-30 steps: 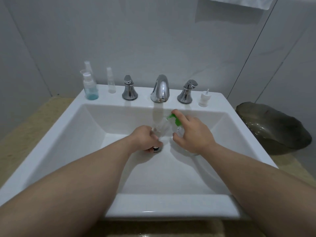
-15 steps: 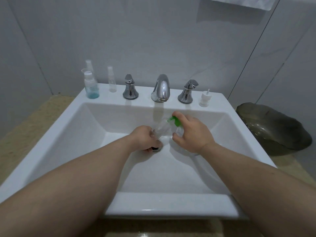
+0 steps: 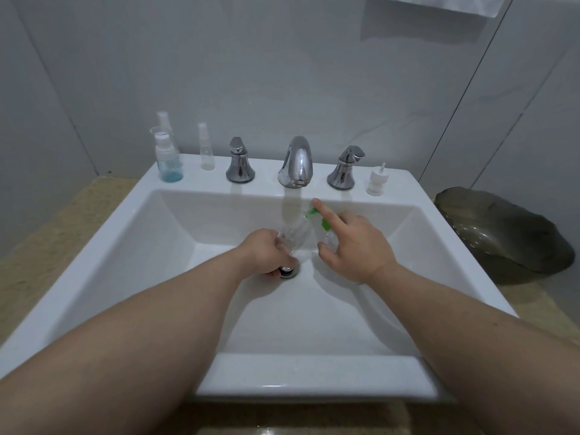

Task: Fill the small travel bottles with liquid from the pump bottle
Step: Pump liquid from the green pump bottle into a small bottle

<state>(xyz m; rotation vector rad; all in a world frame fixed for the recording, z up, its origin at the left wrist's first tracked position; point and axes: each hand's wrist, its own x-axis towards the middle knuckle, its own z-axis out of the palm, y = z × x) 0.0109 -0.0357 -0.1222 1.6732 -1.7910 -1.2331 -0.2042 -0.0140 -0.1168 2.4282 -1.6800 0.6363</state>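
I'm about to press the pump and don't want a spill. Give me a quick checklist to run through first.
1. Left hand grips the small clear bottle: ok.
2. Right hand holds the pump bottle: ok.
3. Index finger over the green pump head: ok.
4. Nozzle lined up with the small bottle's mouth: cannot tell, too blurred.
5. Both bottles over the sink basin: ok.
6. Room left in the small bottle: cannot tell.
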